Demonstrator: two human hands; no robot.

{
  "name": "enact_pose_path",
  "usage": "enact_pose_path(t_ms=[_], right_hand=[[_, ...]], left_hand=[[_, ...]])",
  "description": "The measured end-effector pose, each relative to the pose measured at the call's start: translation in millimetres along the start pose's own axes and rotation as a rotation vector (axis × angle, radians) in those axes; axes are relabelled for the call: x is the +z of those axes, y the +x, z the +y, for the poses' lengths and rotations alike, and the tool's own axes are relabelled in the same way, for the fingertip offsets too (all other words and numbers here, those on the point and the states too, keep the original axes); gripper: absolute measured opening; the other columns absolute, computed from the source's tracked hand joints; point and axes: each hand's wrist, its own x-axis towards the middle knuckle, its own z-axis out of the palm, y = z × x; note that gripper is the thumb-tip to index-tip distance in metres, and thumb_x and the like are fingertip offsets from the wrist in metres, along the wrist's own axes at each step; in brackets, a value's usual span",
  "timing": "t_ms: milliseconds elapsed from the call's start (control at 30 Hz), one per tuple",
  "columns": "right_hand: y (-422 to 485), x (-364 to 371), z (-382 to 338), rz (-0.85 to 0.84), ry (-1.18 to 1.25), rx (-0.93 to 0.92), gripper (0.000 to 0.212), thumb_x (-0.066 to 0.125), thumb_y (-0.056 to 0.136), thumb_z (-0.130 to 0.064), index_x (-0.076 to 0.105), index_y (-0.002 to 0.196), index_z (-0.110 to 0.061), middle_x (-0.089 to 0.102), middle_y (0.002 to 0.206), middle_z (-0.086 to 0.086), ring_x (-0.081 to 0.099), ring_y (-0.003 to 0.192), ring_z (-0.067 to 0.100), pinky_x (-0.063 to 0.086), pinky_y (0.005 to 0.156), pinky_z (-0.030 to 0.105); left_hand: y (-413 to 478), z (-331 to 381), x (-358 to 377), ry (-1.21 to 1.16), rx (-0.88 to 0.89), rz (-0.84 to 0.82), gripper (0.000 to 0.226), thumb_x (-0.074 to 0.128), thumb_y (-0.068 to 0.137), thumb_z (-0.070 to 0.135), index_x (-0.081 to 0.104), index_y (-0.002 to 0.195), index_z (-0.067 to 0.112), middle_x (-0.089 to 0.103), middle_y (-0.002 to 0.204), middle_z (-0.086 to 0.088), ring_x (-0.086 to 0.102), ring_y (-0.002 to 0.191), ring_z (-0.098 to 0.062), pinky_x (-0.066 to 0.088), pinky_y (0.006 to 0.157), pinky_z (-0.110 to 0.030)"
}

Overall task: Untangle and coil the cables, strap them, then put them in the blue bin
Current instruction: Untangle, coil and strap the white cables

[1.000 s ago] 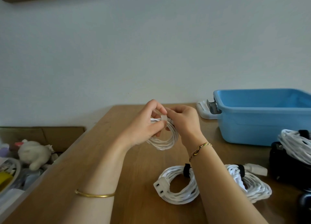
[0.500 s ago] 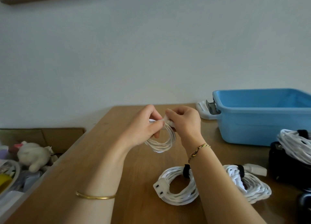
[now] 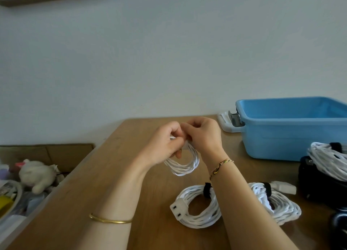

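Above the table [image 3: 93, 202], our left hand [image 3: 163, 146] and right hand [image 3: 204, 135] pinch the coil [image 3: 183, 170]. The bin [image 3: 281, 137] sits at two o'clock.

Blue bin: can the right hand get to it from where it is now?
Probably yes. The blue bin stands open to the right of the right hand, with bare table between them. But that hand and the left hand are both pinching the small white cable coil.

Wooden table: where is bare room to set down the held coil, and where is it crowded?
Bare wood for the held coil lies left of the left hand to the table's edge, and between the right hand and blue bin. Crowded: the near right, with two strapped coils and a black object.
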Motion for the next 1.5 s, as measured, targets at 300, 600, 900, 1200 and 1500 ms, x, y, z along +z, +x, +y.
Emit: enact_pose_path(t_ms=[300,600,900,1200,1500], right_hand=[[-6,4,-8,-0.032,-0.001,-0.101,0.02,0.067,0.081,-0.025,0.066,0.063,-0.015,0.068,0.062,0.003,0.066,0.064,0.024,0.055,0.068,0.049],[-16,6,-23,-0.115,-0.09,-0.239,0.017,0.069,0.079,-0.023,0.066,0.063,-0.028,0.069,0.068,-0.004,0.065,0.073,0.017,0.053,0.073,0.044],[-21,9,-31,-0.229,0.016,-0.4,0.004,0.073,0.077,-0.009,0.074,0.073,-0.009,0.063,0.089,-0.004,0.059,0.089,0.007,0.045,0.077,0.02],[-25,9,-21,-0.286,0.016,-0.423,0.012,0.066,0.086,-0.014,0.077,0.084,-0.018,0.069,0.095,-0.013,0.061,0.097,-0.002,0.045,0.083,0.014],[-17,-3,-23,-0.34,0.215,-0.173,0.01,0.068,0.08,0.0,0.072,0.081,-0.009,0.071,0.085,0.013,0.06,0.076,0.018,0.048,0.074,0.031]], left_hand=[[3,-6,-4,-0.169,-0.177,0.152,0.022,0.043,0.086,-0.01,0.042,0.074,0.009,0.043,0.055,-0.008,0.046,0.038,-0.01,0.028,0.038,-0.016],[3,-9,-14,-0.326,-0.21,0.294,0.023,0.049,0.089,-0.007,0.039,0.079,0.012,0.044,0.063,-0.009,0.044,0.04,-0.016,0.024,0.033,-0.017],[3,4,-31,-0.575,-0.25,0.415,0.024,0.038,0.089,-0.009,0.038,0.088,0.015,0.047,0.066,-0.01,0.041,0.039,-0.017,0.02,0.032,-0.017],[1,2,-33,-0.56,-0.251,0.432,0.021,0.04,0.088,-0.008,0.042,0.092,0.012,0.048,0.068,-0.011,0.041,0.04,-0.016,0.021,0.033,-0.017],[-1,9,-30,-0.443,-0.225,0.363,0.023,0.042,0.086,-0.009,0.043,0.099,0.01,0.049,0.08,-0.013,0.042,0.038,-0.013,0.021,0.033,-0.018]])
